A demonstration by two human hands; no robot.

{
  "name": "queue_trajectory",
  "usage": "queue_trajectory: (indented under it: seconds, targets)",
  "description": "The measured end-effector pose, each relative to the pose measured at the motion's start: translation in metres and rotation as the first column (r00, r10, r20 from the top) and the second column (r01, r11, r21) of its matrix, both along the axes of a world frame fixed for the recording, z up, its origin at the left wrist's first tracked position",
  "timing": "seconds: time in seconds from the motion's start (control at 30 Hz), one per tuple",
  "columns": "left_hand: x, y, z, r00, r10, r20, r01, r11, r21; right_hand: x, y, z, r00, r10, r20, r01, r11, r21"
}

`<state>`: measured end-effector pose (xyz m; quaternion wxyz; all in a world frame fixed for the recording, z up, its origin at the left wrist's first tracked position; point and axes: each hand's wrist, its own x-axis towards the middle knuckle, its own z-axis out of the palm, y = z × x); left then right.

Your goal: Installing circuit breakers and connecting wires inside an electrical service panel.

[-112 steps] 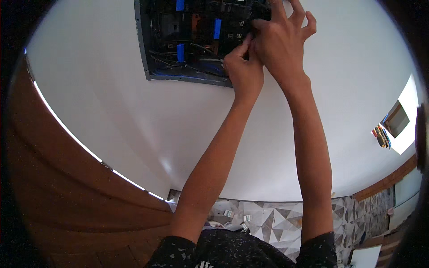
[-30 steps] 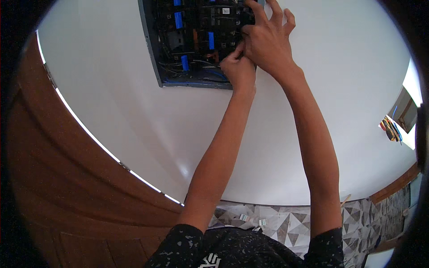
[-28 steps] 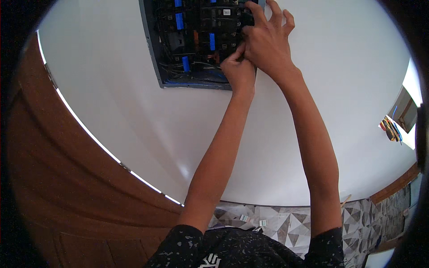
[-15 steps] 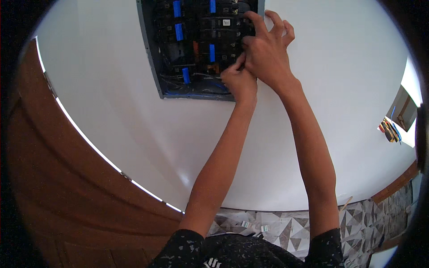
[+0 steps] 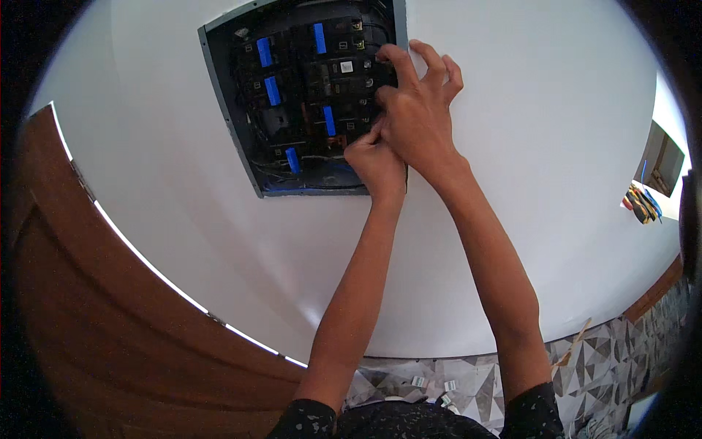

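Note:
A grey metal breaker box (image 5: 228, 121) is set into the white wall, holding rows of black circuit breakers (image 5: 340, 88) with blue switch levers (image 5: 319, 38). Both my hands work at its right side, close together. My left hand (image 5: 376, 164) is closed, thumb and finger pinched at the lower right breakers; whatever it pinches is hidden. Just above and touching it, my right hand (image 5: 424, 106) has its thumb and index finger bent in over the box's right edge, the other fingers curled loosely outward. What lies between its fingertips cannot be made out.
Wires (image 5: 314, 186) run along the bottom of the box. A brown wooden door (image 5: 110, 307) stands at the left. Several hand tools (image 5: 642, 205) sit by an opening at the far right. Small white packages (image 5: 419, 381) and a thin wooden stick (image 5: 576, 342) lie on the patterned tile floor (image 5: 475, 377).
The view has shifted, so the box and both hands appear lower and further left, with more of the box's top showing. My hands keep nearly the same grip at the breakers.

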<state>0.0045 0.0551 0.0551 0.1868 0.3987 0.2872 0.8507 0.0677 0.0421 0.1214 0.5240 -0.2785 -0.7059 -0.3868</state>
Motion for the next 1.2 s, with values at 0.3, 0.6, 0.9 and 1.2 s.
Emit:
queue_trajectory:
  seconds: [0.3,0.6,0.9,1.2]
  targets:
    - [-0.007,-0.017,-0.001,0.988,-0.04,-0.149,0.04,0.999,-0.003,0.002,-0.001,0.002,1.0,-0.004,0.019,0.004,1.0,0.013]
    - [0.002,0.0,-0.003,0.991,-0.111,0.072,0.109,0.994,0.026,-0.001,-0.001,0.001,1.0,-0.01,0.001,0.01,1.0,0.002]
    - [0.005,0.004,-0.005,0.964,-0.2,0.174,0.185,0.977,0.102,0.008,-0.007,0.0,0.996,0.052,0.069,-0.05,0.998,-0.032]
    - [0.001,0.005,-0.005,0.983,-0.144,0.111,0.142,0.989,0.032,0.005,-0.01,0.005,0.993,-0.014,0.113,0.018,0.999,-0.032]
